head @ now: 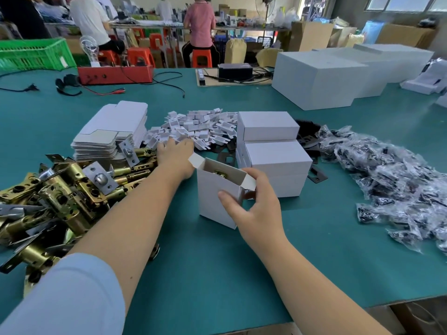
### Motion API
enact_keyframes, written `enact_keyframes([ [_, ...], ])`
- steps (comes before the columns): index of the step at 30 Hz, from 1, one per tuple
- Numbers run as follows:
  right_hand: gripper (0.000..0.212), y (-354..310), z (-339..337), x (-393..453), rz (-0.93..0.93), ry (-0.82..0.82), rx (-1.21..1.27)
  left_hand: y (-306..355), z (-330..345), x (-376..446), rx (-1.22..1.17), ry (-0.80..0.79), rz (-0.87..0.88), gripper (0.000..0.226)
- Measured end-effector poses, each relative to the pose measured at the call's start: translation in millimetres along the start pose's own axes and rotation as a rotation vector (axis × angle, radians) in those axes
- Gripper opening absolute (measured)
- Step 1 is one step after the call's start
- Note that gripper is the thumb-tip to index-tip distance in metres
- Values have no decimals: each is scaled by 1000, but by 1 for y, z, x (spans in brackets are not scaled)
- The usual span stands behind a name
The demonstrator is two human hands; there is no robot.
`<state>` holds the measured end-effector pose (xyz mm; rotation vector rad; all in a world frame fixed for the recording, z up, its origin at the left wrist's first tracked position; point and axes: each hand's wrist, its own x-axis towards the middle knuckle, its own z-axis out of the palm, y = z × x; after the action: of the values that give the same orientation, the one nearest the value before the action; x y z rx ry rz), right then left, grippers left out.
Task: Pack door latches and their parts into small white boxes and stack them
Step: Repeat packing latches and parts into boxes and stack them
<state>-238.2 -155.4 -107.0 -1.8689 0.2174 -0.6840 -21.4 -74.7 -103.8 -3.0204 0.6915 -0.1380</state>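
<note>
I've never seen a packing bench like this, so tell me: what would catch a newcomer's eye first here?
Probably the open white box standing at the centre of the green table, steadied by the right hand, with a brass-coloured part showing inside. To its left lies a big pile of brass latches, and the left hand reaches into a heap of small white card pieces behind. Clear bags of black parts sprawl on the right.

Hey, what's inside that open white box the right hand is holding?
Inside the open white box, gripped by the right hand, a brass-coloured latch part shows at the top. The box walls hide the rest of it and anything beneath.
</note>
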Motion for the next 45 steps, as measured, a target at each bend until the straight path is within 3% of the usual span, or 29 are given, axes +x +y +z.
enact_keyframes([
  [4,44,0,1,1,-5,12,11,2,5,9,-20,104,-71,35],
  [9,41,1,3,3,-25,34,18,-1,6,8,-41,123,-29,35],
  [11,39,2,3,3,-30,38,21,-4,-2,4,-124,205,-29,31],
  [16,41,4,2,1,-34,32,14,-1,-52,-24,-636,397,-91,19],
  [20,40,2,1,2,-26,18,12,4,-105,-63,-1206,293,-31,21],
  [22,39,1,2,2,-27,17,17,8,-122,-86,-1305,188,82,23],
  [25,38,1,1,1,-30,26,19,19,-131,-111,-1218,82,164,22],
  [31,39,0,1,3,-43,35,4,21,-130,-141,-951,159,285,29],
  [35,37,0,2,3,-46,34,-9,24,-123,-141,-843,105,258,21],
  [39,38,-1,2,3,-35,26,-9,30,-112,-137,-625,151,218,24],
  [45,37,-1,1,4,-30,13,-6,35,-108,-134,-666,178,242,16],
])
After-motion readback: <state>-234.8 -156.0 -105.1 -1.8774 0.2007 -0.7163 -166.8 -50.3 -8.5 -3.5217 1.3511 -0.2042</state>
